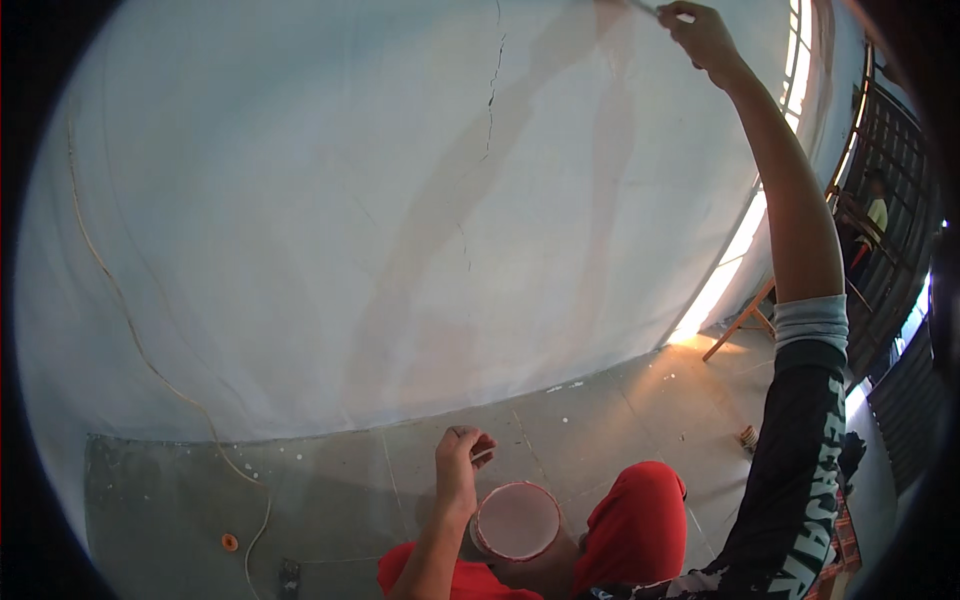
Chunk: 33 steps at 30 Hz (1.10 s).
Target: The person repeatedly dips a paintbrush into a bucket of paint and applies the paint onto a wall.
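Observation:
High at the upper right, my right hand (697,37) grips the thin handle of a tool (641,6), whose working end runs up to the picture's top edge and cannot be made out. It is close to a pale wall (300,225). My left hand (457,465) is raised beside a round bucket (474,536), fingers curled round a thin pale strip (484,454). The bucket stands between my knees. It has a red-stained rim and a pale, smooth surface inside. A jagged dark crack (491,101) runs down the wall, and darker bands of shadow or damp cross it.
A pale cable (135,330) trails down the wall onto the grey tiled floor (345,487). An orange ring-shaped object (229,542) lies at lower left. To the right are a wooden stand (739,319), a bright barred opening (731,259) and a distant person (876,214).

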Each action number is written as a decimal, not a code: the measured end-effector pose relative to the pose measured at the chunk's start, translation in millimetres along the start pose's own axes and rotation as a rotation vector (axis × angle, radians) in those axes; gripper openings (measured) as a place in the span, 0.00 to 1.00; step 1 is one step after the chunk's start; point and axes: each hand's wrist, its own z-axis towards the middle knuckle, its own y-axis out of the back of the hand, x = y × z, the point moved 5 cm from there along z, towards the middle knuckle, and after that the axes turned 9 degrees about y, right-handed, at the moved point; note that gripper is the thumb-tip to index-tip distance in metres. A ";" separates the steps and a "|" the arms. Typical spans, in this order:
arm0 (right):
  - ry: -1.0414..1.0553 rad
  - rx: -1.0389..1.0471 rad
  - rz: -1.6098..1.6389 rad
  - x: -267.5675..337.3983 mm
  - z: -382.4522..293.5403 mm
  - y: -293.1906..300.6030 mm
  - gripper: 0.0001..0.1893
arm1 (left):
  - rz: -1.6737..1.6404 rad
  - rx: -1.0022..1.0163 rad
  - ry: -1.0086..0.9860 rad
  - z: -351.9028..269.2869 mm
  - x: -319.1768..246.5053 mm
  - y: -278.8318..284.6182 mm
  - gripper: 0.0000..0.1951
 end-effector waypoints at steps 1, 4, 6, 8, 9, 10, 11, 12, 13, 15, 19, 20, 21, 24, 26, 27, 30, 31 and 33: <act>0.349 -0.312 -0.304 10.6 2.0 14.1 0.13 | 0.003 0.017 -0.008 -0.4 -1.0 -0.1 0.05; 0.542 -0.419 -0.457 -4.3 -16.1 -5.8 0.13 | -0.005 0.006 -0.004 -1.4 -5.0 3.7 0.05; 0.267 -0.159 -0.249 -31.8 -44.1 -38.3 0.12 | -0.018 0.001 0.001 -2.5 -7.5 5.0 0.05; 0.149 -0.034 -0.163 -46.9 -104.1 -68.5 0.11 | -0.037 0.011 0.002 -3.7 -8.0 3.0 0.05; 0.076 0.046 -0.152 -52.8 -129.2 -79.6 0.11 | -0.048 0.021 -0.005 -3.1 -8.8 0.3 0.05; 0.081 0.141 -0.087 -53.4 -152.0 -84.4 0.10 | -0.058 0.033 -0.013 -3.8 -8.2 -3.2 0.06; 0.015 0.260 -0.046 -56.1 -171.2 -90.8 0.10 | -0.060 0.032 0.001 -4.4 -5.7 -7.0 0.06; 0.023 0.261 -0.054 -54.3 -179.8 -87.6 0.10 | -0.039 0.043 0.000 -4.9 -4.3 -12.1 0.06; -0.118 0.486 -0.073 -59.0 -188.9 -92.0 0.09 | -0.021 0.059 -0.009 -6.6 -2.6 -16.9 0.05; -0.251 0.712 -0.092 -58.0 -186.7 -87.4 0.09 | 0.007 0.071 0.011 -10.6 2.6 -24.6 0.05; -0.232 0.560 -0.036 -46.7 -107.5 -50.9 0.11 | 0.057 0.076 -0.012 -15.0 2.9 -29.4 0.06; -0.228 0.475 -0.034 -45.6 -82.1 -39.0 0.11 | 0.065 0.059 -0.010 -14.2 2.2 -28.5 0.06; -0.227 0.391 -0.032 -45.6 -57.9 -26.8 0.11 | 0.065 0.041 -0.021 -12.8 0.8 -28.1 0.06; -0.099 -0.013 -0.077 -47.8 -3.1 11.1 0.11 | 0.074 0.019 -0.018 -9.8 2.7 -29.7 0.05; -0.079 -0.191 -0.162 -55.2 12.2 35.1 0.11 | 0.081 0.017 -0.019 -8.4 4.4 -32.2 0.05; 0.015 -0.185 -0.079 -56.0 14.4 36.6 0.12 | 0.078 0.023 -0.011 -8.0 5.7 -34.3 0.05; 0.150 -0.191 -0.092 -61.3 -11.2 17.4 0.12 | 0.081 0.023 -0.002 -8.6 7.1 -37.3 0.06; 0.206 -0.193 -0.195 -60.5 -26.6 0.5 0.12 | 0.067 0.031 -0.006 -9.1 6.9 -38.8 0.06; 0.190 -0.250 -0.240 -72.3 -90.4 -40.9 0.12 | 0.065 0.035 -0.005 -10.9 6.6 -40.1 0.06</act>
